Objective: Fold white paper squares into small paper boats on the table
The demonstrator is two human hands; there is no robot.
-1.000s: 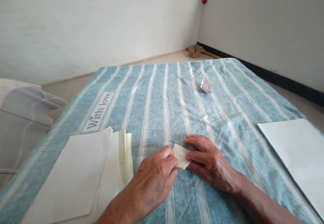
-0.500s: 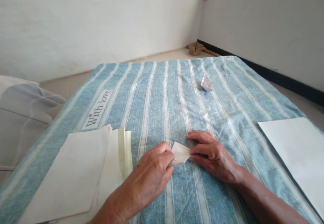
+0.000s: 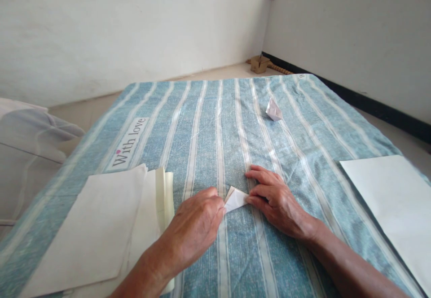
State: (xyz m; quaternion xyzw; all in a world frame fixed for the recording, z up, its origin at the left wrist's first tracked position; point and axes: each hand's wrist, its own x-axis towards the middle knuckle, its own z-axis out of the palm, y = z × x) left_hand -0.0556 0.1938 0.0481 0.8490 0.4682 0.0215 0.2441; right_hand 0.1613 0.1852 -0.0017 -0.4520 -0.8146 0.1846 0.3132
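Note:
A small folded piece of white paper (image 3: 236, 199) lies between my hands, low over the striped cloth. My left hand (image 3: 202, 221) is closed on its left end, with the fingertips partly hidden behind the knuckles. On the right end, the thumb and forefinger of my right hand (image 3: 276, 199) pinch the paper's corner, while the other fingers rest bent on the cloth. The paper shows a pointed top and a lower flap lying across its front. Farther off stands a folded paper boat (image 3: 274, 110).
A blue and white striped cloth (image 3: 205, 145) covers the table. Left of my hands lies a stack of paper sheets (image 3: 87, 226), and at the right edge more white paper (image 3: 390, 199). Beyond the table, a small cardboard box (image 3: 260, 64) sits on the floor near the corner.
The paper's front flap has folded over, so the visible piece is narrower, with a second layer behind it. My left hand has turned slightly; my right still pinches the corner.

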